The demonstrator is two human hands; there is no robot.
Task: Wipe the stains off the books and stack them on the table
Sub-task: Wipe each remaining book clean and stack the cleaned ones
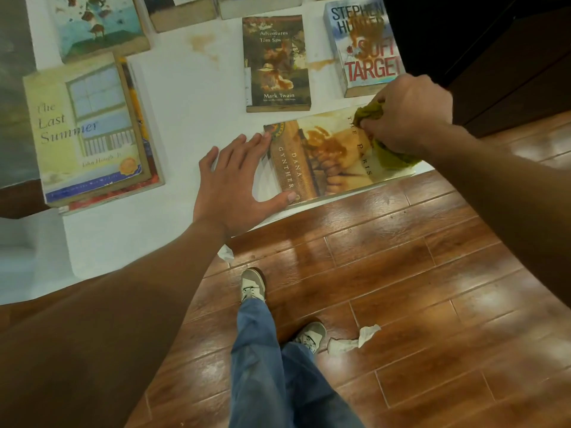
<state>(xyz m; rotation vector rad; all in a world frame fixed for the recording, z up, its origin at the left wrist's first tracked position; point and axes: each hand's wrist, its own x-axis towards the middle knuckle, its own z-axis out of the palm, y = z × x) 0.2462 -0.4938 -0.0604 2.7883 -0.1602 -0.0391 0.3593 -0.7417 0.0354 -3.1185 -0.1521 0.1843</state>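
book: Dana Gynther book (324, 162) flat at worktop (185, 88) near edge, centre-right of frame, brown stain mid-cover
right hand (408, 114): fingers curled round green cloth (389, 152), pressed on book's right end
left hand (230, 180): spread flat, fingertips and thumb on book's left edge
stack: two books (92, 131), left of frame
others: Tom Sawyer book (276, 63), Soft Target book (364, 47), upper right, stained
floor (401, 273): crumpled tissues (355, 339)

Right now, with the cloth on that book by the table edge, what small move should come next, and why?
Probably sweep the green cloth in the right hand leftward over the brown stain on the Dana Gynther book. The stain lies just beside the cloth, and the left hand steadies the book's edge.
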